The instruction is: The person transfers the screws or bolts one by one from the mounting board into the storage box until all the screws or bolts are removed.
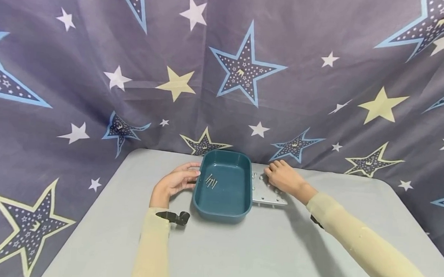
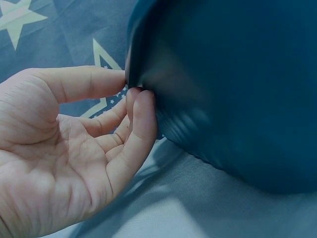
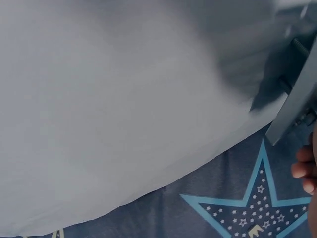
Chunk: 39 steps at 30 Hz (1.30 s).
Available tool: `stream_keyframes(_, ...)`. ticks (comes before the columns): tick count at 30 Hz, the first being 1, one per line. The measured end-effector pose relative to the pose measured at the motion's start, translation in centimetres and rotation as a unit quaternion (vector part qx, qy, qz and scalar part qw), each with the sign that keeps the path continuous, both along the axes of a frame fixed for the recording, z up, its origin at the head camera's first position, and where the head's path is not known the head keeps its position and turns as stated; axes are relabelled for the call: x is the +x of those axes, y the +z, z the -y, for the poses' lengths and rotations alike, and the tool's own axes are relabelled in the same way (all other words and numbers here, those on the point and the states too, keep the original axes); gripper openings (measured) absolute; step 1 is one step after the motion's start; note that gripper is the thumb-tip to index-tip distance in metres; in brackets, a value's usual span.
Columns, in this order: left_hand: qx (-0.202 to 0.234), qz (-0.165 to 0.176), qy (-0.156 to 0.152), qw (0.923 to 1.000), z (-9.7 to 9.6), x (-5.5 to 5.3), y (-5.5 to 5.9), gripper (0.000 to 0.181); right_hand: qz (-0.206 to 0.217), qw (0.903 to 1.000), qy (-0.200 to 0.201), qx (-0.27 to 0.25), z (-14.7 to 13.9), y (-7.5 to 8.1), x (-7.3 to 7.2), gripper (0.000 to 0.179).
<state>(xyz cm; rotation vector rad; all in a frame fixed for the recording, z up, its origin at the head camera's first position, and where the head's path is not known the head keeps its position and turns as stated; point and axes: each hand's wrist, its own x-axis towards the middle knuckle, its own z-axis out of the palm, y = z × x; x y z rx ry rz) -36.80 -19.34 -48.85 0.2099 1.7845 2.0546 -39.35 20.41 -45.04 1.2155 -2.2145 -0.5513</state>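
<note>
My left hand (image 1: 177,181) grips the left side of a deep teal bin (image 1: 224,201). In the left wrist view its thumb (image 2: 94,82) meets the bin's edge, and the curled fingers press the wall just below. Several thin screws (image 1: 211,182) lie inside the bin. To its right is a silvery metal plate (image 1: 258,195) with holes and bolts, raised on bolt ends that stick out beneath. My right hand (image 1: 285,179) bends over the plate's far right part, fingers curled; what its fingertips hold is hidden. Only a sliver of that hand enters the right wrist view.
A grey-white cloth covers the table (image 1: 216,255). Behind the table's far edge hangs a dark curtain (image 1: 304,76) printed with stars, close behind the bin and plate. Black wrist mounts (image 1: 174,216) sit on the pale yellow sleeves (image 1: 367,246).
</note>
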Motion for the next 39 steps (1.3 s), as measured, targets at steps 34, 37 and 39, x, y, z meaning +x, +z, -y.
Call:
stream_keyframes(34,-0.003,-0.001,-0.011,0.9999,0.5,-0.2,-0.34,0.057,0.039,0.9986,0.022,-0.028,-0.61,-0.64,-0.78,0.018)
stream_keyframes(37,0.0,-0.002,-0.013,0.9999,0.37,-0.19,-0.09,0.056,0.042,0.9984,0.018,-0.033,-0.61,-0.6,-0.66,0.016)
stream_keyframes(39,0.001,-0.003,-0.015,0.9999,0.26,-0.17,0.04,0.056,0.057,0.9974,0.003,-0.043,-0.52,-0.49,-0.47,0.015)
